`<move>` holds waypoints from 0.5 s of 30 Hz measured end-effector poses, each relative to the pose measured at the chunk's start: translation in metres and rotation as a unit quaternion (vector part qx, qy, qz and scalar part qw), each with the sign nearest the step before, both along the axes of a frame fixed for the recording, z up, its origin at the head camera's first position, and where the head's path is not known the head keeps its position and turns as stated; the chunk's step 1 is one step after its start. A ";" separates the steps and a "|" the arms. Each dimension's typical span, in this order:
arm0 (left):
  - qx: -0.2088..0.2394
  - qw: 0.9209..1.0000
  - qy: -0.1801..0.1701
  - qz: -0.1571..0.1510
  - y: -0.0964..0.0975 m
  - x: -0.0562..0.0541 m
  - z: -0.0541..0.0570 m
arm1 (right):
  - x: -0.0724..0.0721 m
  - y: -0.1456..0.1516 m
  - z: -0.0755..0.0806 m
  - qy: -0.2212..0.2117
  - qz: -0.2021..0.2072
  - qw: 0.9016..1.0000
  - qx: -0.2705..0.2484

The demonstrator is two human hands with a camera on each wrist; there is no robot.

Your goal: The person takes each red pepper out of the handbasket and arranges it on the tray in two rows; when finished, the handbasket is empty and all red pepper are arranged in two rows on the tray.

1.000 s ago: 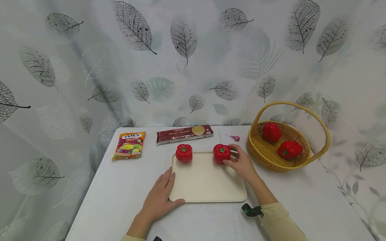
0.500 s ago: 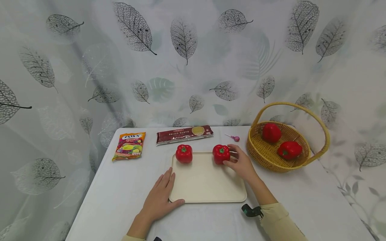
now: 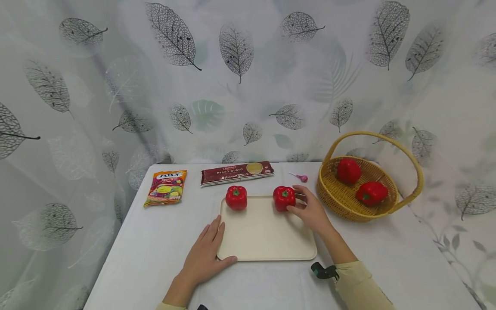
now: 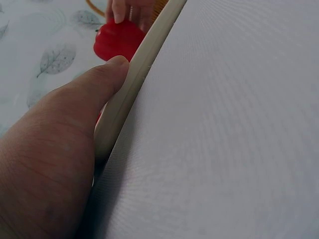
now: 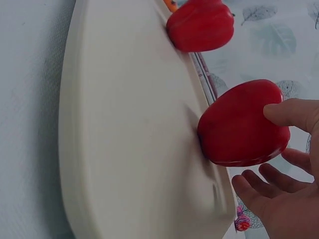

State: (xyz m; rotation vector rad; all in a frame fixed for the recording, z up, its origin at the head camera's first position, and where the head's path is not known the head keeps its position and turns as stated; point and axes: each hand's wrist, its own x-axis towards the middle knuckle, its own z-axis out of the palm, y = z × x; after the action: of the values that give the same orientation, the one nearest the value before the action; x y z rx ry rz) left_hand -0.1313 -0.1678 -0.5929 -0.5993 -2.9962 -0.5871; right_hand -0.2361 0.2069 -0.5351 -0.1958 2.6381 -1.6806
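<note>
A cream tray (image 3: 267, 234) lies on the table with two red bell peppers on its far side. My left hand (image 3: 205, 254) rests at the tray's left front corner, fingers straight along the left edge; its thumb (image 4: 107, 74) lies against the front rim. My right hand (image 3: 311, 213) holds the right-hand bell pepper (image 5: 244, 124), which stands upright near the tray's far right corner. The right thumb presses its near side, and the index finger is at the opposite side; the other fingers are loosely bent beside it. The other bell pepper (image 3: 236, 198) stands at the far left corner.
A wicker basket (image 3: 337, 202) with a tall handle stands at the right, holding two more red peppers (image 3: 372, 193). Behind the tray lie a long brown biscuit pack (image 3: 237, 173) and a pink lollipop (image 3: 301, 177). A candy bag (image 3: 165, 187) lies at the left.
</note>
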 end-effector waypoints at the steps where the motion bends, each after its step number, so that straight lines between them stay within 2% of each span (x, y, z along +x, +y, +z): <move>1: 0.000 1.000 -0.001 0.000 0.000 0.000 0.000 | 0.000 0.001 0.001 0.003 0.002 1.000 -0.003; 7: -0.003 1.000 -0.006 0.000 0.000 0.000 0.000 | 0.000 0.007 0.005 0.030 0.015 0.999 -0.026; 15: -0.004 1.000 -0.004 0.001 0.000 0.000 0.001 | 0.003 0.016 0.015 0.053 0.009 0.999 -0.005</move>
State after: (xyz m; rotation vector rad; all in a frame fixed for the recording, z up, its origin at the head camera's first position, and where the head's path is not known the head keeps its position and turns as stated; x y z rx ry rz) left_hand -0.1313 -0.1679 -0.5920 -0.5956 -3.0075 -0.5805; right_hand -0.2335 0.2227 -0.5197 -0.3157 2.6940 -1.7263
